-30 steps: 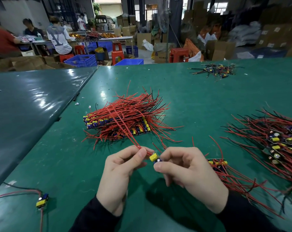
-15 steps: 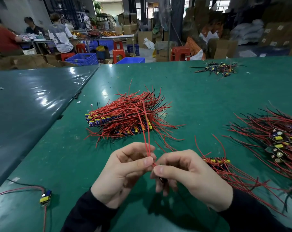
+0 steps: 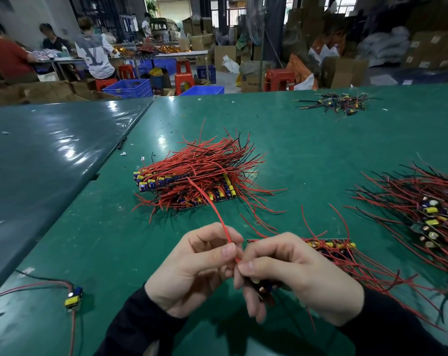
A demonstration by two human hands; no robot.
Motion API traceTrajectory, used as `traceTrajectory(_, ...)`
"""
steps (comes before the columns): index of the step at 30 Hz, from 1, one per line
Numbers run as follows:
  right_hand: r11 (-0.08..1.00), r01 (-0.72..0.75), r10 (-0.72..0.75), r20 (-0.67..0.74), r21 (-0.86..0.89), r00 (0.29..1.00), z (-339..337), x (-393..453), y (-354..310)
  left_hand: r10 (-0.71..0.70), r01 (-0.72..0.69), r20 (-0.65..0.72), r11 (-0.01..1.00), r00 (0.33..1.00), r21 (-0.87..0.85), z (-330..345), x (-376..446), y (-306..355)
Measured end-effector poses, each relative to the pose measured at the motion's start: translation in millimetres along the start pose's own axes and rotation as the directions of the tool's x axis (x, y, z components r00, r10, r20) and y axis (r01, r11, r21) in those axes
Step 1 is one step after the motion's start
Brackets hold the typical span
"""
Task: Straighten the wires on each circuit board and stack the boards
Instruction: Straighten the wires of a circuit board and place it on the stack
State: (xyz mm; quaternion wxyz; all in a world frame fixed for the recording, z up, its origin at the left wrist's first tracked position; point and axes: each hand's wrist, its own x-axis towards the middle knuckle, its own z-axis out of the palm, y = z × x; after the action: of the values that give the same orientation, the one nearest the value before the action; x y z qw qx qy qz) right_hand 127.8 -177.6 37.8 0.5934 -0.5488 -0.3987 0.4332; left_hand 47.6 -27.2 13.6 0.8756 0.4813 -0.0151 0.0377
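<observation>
Now that the red wire (image 3: 212,209) has swung from upright to leaning toward the stacked boards (image 3: 187,183), my left hand (image 3: 194,268) pinches its base while my right hand (image 3: 294,276) clamps the small circuit board (image 3: 262,289), nearly ready for stacking.

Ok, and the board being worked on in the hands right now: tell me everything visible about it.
The small circuit board is mostly hidden under the curled fingers of the right hand, which grips it low above the green table. Only dark parts, a bit of blue and a coppery round piece show. Its red wires run up and away as one nearly straight bundle, pinched near the base by the left hand between thumb and forefinger. Its far end overlaps the stacked pile in the view; contact is unclear.
</observation>
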Motion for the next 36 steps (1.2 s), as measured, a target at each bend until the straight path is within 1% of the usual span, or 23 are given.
traceTrajectory(2, 1.000, 0.020, -0.021, -0.063, -0.018, 0.998, -1, 1, 1, 0.067, -0.061, -0.118, 0.997, 0.991, 0.051, 2, 2, -1)
traceTrajectory(4, 0.998, 0.043, -0.052, -0.171, -0.053, 0.984, 0, 3, 3, 0.173, -0.139, -0.232, 0.978, 0.957, 0.158, 4, 4, -3)
traceTrajectory(5, 0.993, 0.051, -0.074, -0.226, -0.106, 0.971, 1, 4, 7, 0.225, -0.164, -0.279, 0.960, 0.934, 0.225, 5, 5, -6)
traceTrajectory(7, 0.950, 0.033, -0.141, -0.334, -0.310, 0.932, 3, 5, 16, 0.328, -0.182, -0.360, 0.906, 0.874, 0.383, 9, 7, -13)
traceTrajectory(8, 0.918, 0.012, -0.169, -0.364, -0.397, 0.916, 5, 5, 19, 0.362, -0.174, -0.389, 0.880, 0.847, 0.441, 11, 8, -15)
traceTrajectory(9, 0.905, -0.008, -0.172, -0.383, -0.426, 0.908, 6, 5, 22, 0.368, -0.152, -0.415, 0.871, 0.832, 0.468, 12, 8, -17)
traceTrajectory(10, 0.924, -0.012, -0.147, -0.386, -0.381, 0.911, 7, 5, 22, 0.324, -0.118, -0.430, 0.890, 0.843, 0.439, 12, 8, -16)
traceTrajectory(11, 0.960, -0.005, -0.104, -0.375, -0.280, 0.921, 7, 6, 20, 0.243, -0.080, -0.432, 0.929, 0.869, 0.360, 12, 9, -13)
traceTrajectory(13, 0.997, -0.017, -0.006, -0.298, -0.076, 0.955, 6, 7, 15, 0.062, 0.000, -0.410, 0.989, 0.910, 0.149, 8, 8, -6)
traceTrajectory(14, 0.999, -0.036, 0.031, -0.250, -0.012, 0.968, 6, 8, 13, 0.009, 0.015, -0.395, 0.998, 0.919, 0.058, 6, 8, -2)
traceTrajectory(16, 0.997, -0.067, 0.074, -0.158, 0.048, 0.985, 6, 7, 11, -0.021, 0.003, -0.352, 0.999, 0.936, -0.052, 4, 7, 2)
traceTrajectory(17, 0.995, -0.076, 0.084, -0.128, 0.061, 0.988, 6, 7, 10, -0.011, -0.012, -0.336, 0.998, 0.942, -0.066, 5, 6, 3)
traceTrajectory(19, 0.994, -0.080, 0.089, -0.125, 0.069, 0.988, 5, 6, 9, 0.039, -0.052, -0.372, 0.998, 0.927, -0.024, 6, 7, 1)
traceTrajectory(21, 0.997, -0.073, 0.079, -0.192, 0.039, 0.978, 5, 7, 11, 0.107, -0.086, -0.461, 0.994, 0.881, 0.066, 6, 8, -4)
traceTrajectory(23, 0.997, -0.053, 0.039, -0.262, -0.048, 0.964, 8, 7, 17, 0.172, -0.085, -0.522, 0.979, 0.835, 0.186, 3, 9, -9)
traceTrajectory(25, 0.984, -0.060, 0.009, -0.289, -0.166, 0.957, 12, 7, 22, 0.237, -0.079, -0.521, 0.948, 0.820, 0.307, 1, 10, -12)
traceTrajectory(26, 0.981, -0.065, 0.010, -0.285, -0.182, 0.958, 13, 7, 23, 0.263, -0.083, -0.507, 0.933, 0.820, 0.350, 1, 11, -12)
traceTrajectory(28, 0.993, -0.073, 0.046, -0.263, -0.094, 0.964, 12, 8, 20, 0.277, -0.092, -0.492, 0.926, 0.825, 0.366, 0, 12, -10)
traceTrajectory(30, 0.996, -0.090, 0.086, -0.233, -0.007, 0.969, 9, 9, 15, 0.229, -0.103, -0.493, 0.958, 0.839, 0.269, -3, 13, -7)
traceTrajectory(32, 0.994, -0.103, 0.106, -0.193, 0.023, 0.976, 7, 8, 14, 0.177, -0.102, -0.482, 0.979, 0.858, 0.179, -3, 12, -6)
traceTrajectory(33, 0.994, -0.106, 0.108, -0.177, 0.016, 0.978, 8, 8, 14, 0.181, -0.099, -0.480, 0.976, 0.858, 0.192, -2, 12, -6)
traceTrajectory(34, 0.994, -0.108, 0.106, -0.178, -0.002, 0.978, 10, 7, 15, 0.213, -0.095, -0.486, 0.962, 0.848, 0.256, -2, 11, -7)
traceTrajectory(36, 0.990, -0.115, 0.094, -0.222, -0.084, 0.971, 14, 8, 19, 0.330, -0.087, -0.502, 0.891, 0.799, 0.446, -2, 11, -10)
